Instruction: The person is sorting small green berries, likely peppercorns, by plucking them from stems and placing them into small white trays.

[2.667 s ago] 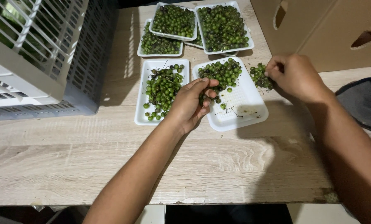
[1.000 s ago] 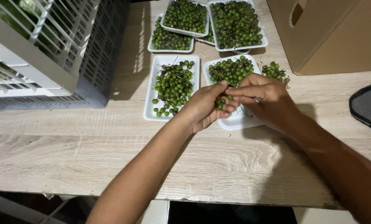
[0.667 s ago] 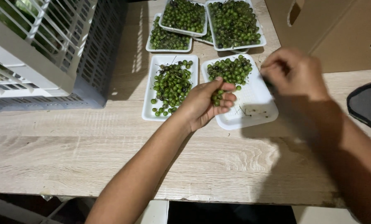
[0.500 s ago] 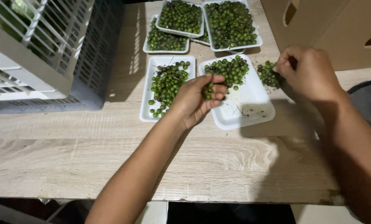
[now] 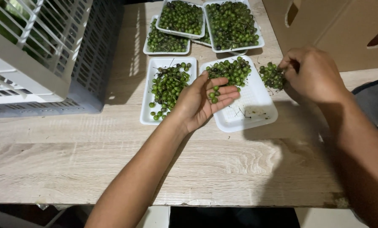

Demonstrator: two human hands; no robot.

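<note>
My left hand [image 5: 201,101] rests palm up over the edge of a white foam tray [image 5: 256,116], with a few small green berries [image 5: 214,93] lying on its loosely spread fingers. That tray holds a heap of green berries [image 5: 233,69] at its far end. My right hand [image 5: 313,74] is curled beside a loose cluster of green berries [image 5: 271,76] lying on the wooden table [image 5: 113,160] right of the tray; its fingertips pinch at the cluster. A second tray [image 5: 146,114] with stemmed berries lies left of my left hand.
Three more white trays full of green berries [image 5: 231,23] stand at the back. A white plastic crate [image 5: 32,50] fills the left side. A brown cardboard box [image 5: 345,29] stands at the back right, and a dark bag [image 5: 377,103] lies at the right edge.
My hands were together over the tray a second ago. My right hand has moved right to the loose berry cluster. My left hand has opened its fingers with berries on them.
</note>
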